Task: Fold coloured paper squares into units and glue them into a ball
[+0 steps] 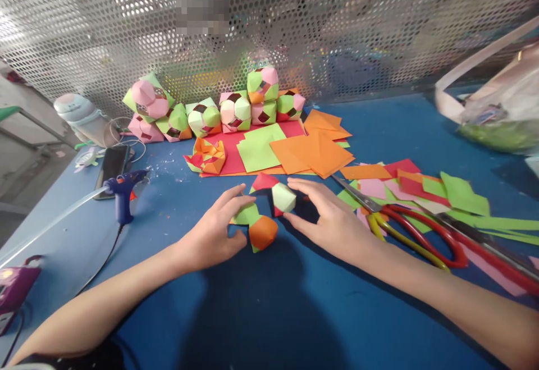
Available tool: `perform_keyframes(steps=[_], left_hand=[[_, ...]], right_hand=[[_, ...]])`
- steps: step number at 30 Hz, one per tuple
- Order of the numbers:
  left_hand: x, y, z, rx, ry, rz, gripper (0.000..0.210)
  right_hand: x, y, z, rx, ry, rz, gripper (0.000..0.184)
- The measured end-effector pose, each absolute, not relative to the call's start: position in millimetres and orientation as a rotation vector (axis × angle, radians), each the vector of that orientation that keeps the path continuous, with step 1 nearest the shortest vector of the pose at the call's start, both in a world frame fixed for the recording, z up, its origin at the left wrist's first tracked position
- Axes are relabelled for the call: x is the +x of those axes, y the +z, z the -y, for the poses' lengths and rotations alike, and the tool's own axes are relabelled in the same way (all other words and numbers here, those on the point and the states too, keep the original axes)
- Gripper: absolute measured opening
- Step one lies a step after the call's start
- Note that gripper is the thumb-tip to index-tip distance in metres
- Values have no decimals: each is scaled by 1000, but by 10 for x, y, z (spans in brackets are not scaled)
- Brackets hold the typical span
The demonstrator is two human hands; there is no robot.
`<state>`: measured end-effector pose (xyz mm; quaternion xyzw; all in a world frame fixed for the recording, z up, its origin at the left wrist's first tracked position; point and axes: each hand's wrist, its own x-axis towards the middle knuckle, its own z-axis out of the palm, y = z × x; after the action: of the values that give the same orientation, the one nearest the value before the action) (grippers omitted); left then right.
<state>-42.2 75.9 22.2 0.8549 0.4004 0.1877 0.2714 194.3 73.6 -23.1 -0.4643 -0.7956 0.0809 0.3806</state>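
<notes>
- Left hand (219, 227): fingers curled, thumb parted from them; placed against the left side of the multicoloured folded-paper assembly (257, 225). Firm grip can't be told.
- Right hand (326, 210): thumb and forefinger spread, tips set about the assembly's white faceted unit. Pinch can't be confirmed.
- Assembly: located between both hands, over the blue tabletop (252, 325); green, orange, red and white units seen joined.
- Behind it: loose square green paper sheets (263, 148) and orange paper sheets (314, 154) stacked; faceted paper balls (236, 112) lined up beyond.
- Right: red-and-yellow-handled metal scissors (362, 199) laid partly over cut coloured paper scraps (370, 189).
- Left: blue glue gun (123, 199) stood near the dark phone (112, 165).
</notes>
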Motion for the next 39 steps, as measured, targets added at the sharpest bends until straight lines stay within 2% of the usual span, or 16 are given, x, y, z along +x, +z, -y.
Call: perform_keyframes(steps=[2, 5, 7, 10, 14, 22, 28, 36, 39], left_hand=[[-378, 233, -695, 2250, 519, -1162, 48], [-305, 161, -591, 2289, 525, -1247, 66], [-267, 83, -547, 2355, 539, -1260, 71], [-241, -5, -530, 2414, 564, -1251, 65], [-261, -19, -556, 2428, 584, -1234, 57], [-364, 3, -656, 2472, 588, -1134, 47], [-386, -17, -668, 2476, 584, -1110, 49], [-382, -9, -672, 2325, 637, -1251, 58], [-373, -31, -675, 2297, 686, -1248, 56]], right_hand=[[1956, -200, -728, -1186, 211, 2037, 46], [2017, -91, -774, -1174, 218, 2109, 50], [2065, -2, -861, -1161, 260, 2248, 56], [2098, 100, -1068, -1121, 432, 2515, 75], [2032, 135, -1358, -1058, 675, 2673, 87], [2007, 90, -1426, -1055, 760, 2697, 71], [2087, 139, -1315, -1206, 853, 2720, 81], [2107, 154, -1299, -1236, 884, 2660, 77], [2084, 148, -1278, -1234, 873, 2630, 76]])
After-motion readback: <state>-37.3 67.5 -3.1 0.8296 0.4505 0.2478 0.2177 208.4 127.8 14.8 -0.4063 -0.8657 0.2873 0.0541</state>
